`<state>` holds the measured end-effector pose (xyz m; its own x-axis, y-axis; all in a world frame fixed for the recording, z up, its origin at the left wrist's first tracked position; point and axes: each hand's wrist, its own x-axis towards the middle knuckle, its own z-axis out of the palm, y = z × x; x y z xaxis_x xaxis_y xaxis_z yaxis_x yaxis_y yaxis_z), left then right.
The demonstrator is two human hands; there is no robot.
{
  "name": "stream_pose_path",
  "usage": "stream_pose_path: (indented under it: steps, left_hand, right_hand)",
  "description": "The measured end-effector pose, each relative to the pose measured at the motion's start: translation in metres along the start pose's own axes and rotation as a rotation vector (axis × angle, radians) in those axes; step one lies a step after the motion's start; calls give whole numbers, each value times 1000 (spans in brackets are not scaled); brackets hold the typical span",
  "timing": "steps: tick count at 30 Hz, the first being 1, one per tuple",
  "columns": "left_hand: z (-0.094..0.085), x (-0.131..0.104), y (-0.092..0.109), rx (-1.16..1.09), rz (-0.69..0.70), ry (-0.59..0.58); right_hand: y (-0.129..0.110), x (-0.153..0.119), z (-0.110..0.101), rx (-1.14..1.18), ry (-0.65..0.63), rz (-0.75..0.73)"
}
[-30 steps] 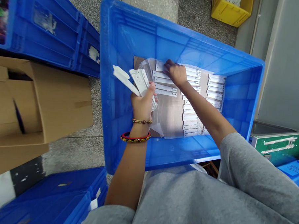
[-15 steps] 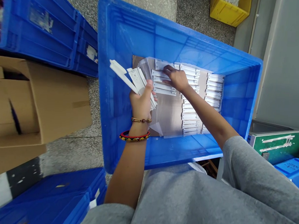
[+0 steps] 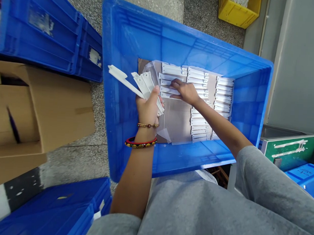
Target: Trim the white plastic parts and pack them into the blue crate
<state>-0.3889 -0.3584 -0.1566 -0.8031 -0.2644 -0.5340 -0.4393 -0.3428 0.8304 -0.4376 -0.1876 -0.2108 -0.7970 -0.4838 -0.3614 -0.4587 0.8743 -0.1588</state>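
Note:
My left hand (image 3: 148, 106) is closed around a bundle of white strips (image 3: 144, 83), which fan out toward the upper left. My right hand (image 3: 185, 92) reaches over the left column of white strips (image 3: 172, 69) in the blue crate (image 3: 192, 32). Its fingers are bent and touch the strips there; whether they grip one is hard to tell. Under the strips lies brown cardboard (image 3: 176, 120) with clear plastic film (image 3: 164, 134). Two more columns of strips, a middle one (image 3: 200, 121) and a right one (image 3: 224, 94), lie side by side.
Blue crates (image 3: 56, 30) and an open cardboard box (image 3: 66, 110) stand at the left. Another blue crate (image 3: 64, 203) is at the lower left. A yellow bin (image 3: 238, 13) sits at the top right, and a green panel (image 3: 288, 154) is at the right.
My right hand has moved slightly down the left column, uncovering the top strip. My left hand still holds the bundle, almost in the same place.

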Motion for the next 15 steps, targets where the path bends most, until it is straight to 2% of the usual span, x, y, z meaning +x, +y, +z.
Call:
stream_pose_path:
  steps: [5, 12, 15]
  left_hand:
    - [4, -4, 1, 27, -9, -10]
    - [7, -7, 4, -14, -80, -65]
    - [4, -6, 1, 16, -66, -73]
  right_hand:
    - [-4, -15, 10, -17, -45, -35]
    - [0, -12, 11, -4, -44, -3]
    - [1, -14, 12, 54, -41, 15]
